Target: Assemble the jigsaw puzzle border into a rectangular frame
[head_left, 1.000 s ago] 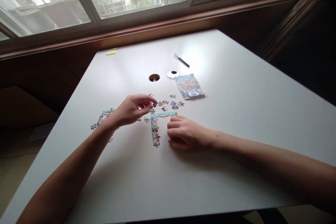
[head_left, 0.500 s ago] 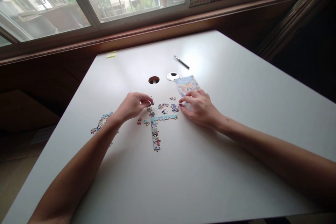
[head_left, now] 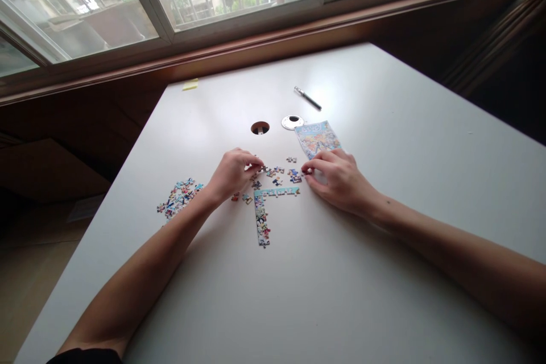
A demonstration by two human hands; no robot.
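Two joined strips of jigsaw puzzle pieces form an L-shaped border (head_left: 262, 219) on the table. Beyond its top strip lie several loose puzzle pieces (head_left: 277, 180). My left hand (head_left: 235, 175) is above the left of these, thumb and forefinger pinching a small dark puzzle piece (head_left: 263, 168). To their right, my right hand (head_left: 336, 182) rests near the table surface, its fingertips closed on another puzzle piece (head_left: 306, 172). Two loose pieces (head_left: 247, 198) lie left of the border's corner, one of them partly behind my left hand.
A heap of puzzle pieces (head_left: 179, 198) lies beyond my left forearm. The colourful picture sheet (head_left: 318, 137) sits behind my right hand. Farther back are a round table hole (head_left: 260, 128), its metal cover (head_left: 292, 121), a pen (head_left: 307, 98) and a yellow sticky note (head_left: 190, 85).
My left hand has moved a little to the right over the loose pieces, still pinching its piece. My right hand keeps its place beside the pieces. The whole view has shifted slightly.
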